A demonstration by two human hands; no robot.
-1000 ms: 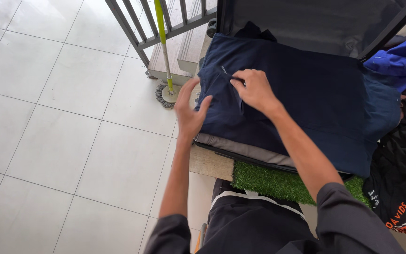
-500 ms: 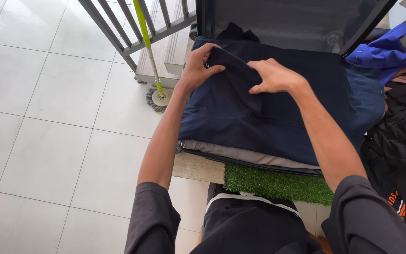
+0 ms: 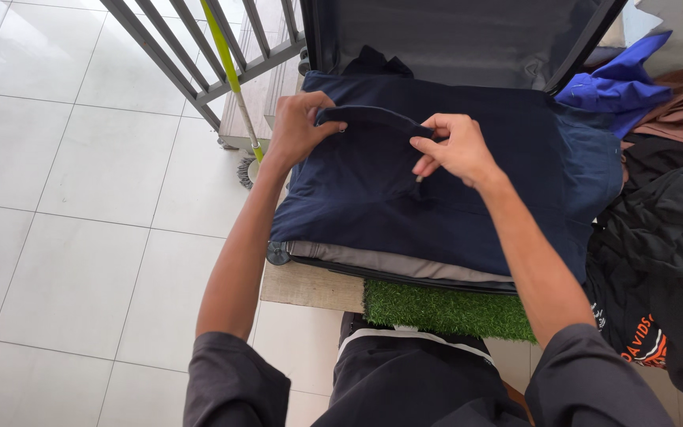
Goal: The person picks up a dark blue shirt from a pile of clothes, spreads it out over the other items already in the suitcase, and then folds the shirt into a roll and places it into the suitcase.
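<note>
Navy garment (image 3: 436, 198): a far-edge fold is pinched by both hands.
Soft, light cloth; left hand (image 3: 294, 130) and right hand (image 3: 456, 150) are closed on the raised fold, best gripped there.

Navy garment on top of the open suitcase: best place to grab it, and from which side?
Probably the raised fold along the navy garment's far-left edge, pinched from above at both ends. The left hand and right hand already hold it there; that strip stands clear of the flat cloth, the rest lies pressed flat in the suitcase.

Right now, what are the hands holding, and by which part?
Both grip the navy garment lying in the open suitcase: left hand and right hand each pinch one end of a raised fold along its upper edge.
</note>
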